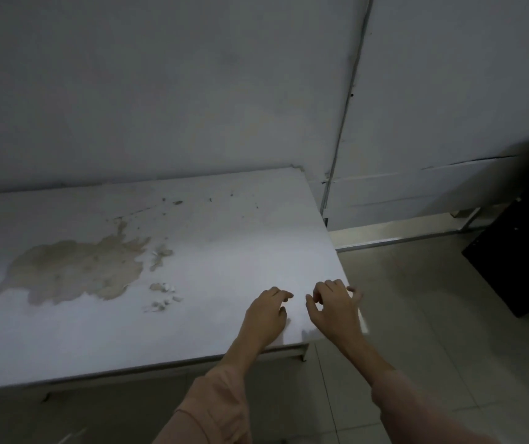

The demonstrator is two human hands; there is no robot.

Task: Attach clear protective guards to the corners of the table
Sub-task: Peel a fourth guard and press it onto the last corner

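R hand [333, 302] nearer the near-right corner of the table [224, 251], fingers curled on its right edge, can't tell if holding a guard; L hand [268, 312] loosely curled, seemingly empty.

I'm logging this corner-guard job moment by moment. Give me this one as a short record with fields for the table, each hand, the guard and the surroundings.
table: white table with a brown worn patch on its left part
left hand: left hand, fingers loosely curled, tips on the tabletop near the near right corner
right hand: right hand, fingers bent, reaching to the table's right edge; cannot tell if it holds anything
guard: none plainly visible; a pale blur at that corner is too faint to identify
surroundings: dark cabinet on the floor at right
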